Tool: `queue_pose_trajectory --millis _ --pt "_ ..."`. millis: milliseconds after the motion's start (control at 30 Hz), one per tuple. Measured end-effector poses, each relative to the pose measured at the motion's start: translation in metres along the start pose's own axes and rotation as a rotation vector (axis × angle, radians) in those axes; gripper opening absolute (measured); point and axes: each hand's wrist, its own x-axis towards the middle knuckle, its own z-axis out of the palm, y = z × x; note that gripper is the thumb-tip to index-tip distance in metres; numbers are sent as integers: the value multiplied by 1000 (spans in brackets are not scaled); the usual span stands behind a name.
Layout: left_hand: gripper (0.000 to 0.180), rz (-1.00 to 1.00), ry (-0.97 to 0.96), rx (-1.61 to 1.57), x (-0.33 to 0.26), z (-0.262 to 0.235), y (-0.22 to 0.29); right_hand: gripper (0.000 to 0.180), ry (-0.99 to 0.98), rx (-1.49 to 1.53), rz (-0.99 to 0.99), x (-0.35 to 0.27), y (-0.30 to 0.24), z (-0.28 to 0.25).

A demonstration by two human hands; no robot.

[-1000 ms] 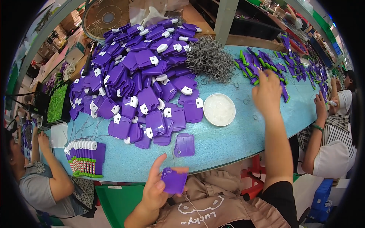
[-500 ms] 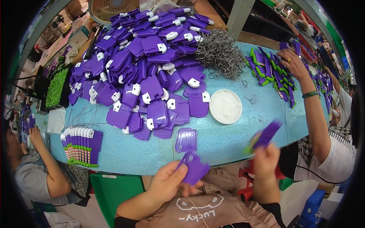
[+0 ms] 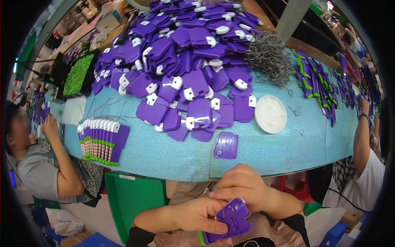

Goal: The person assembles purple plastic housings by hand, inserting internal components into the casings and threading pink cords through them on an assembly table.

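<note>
Close to my body, my left hand grips a purple plastic shell piece, thumb across its near face. A green part shows at the lower left of this piece, under the thumb. My right hand is closed and lies against the left fingers at the piece's upper edge; what its fingers pinch, if anything, is hidden. In front of my hands, a single purple shell lies flat on the blue table. At the left, a fanned row of purple assemblies with white tops and green ends is laid out.
A large heap of purple-and-white shells covers the table's middle. Right of it are a pile of grey metal rings, a round white dish and purple-green parts. A green tray sits below the edge. Co-workers sit at both sides.
My right hand has come left from the side, where it held a purple-green piece, to meet my left hand. The left hand has lowered toward my body. The view has shifted.
</note>
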Motion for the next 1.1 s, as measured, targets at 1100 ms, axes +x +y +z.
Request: queue_pose_trajectory --millis 1100 --pt "21 203 691 834 14 9 6 36 312 -259 36 -12 -1 -12"
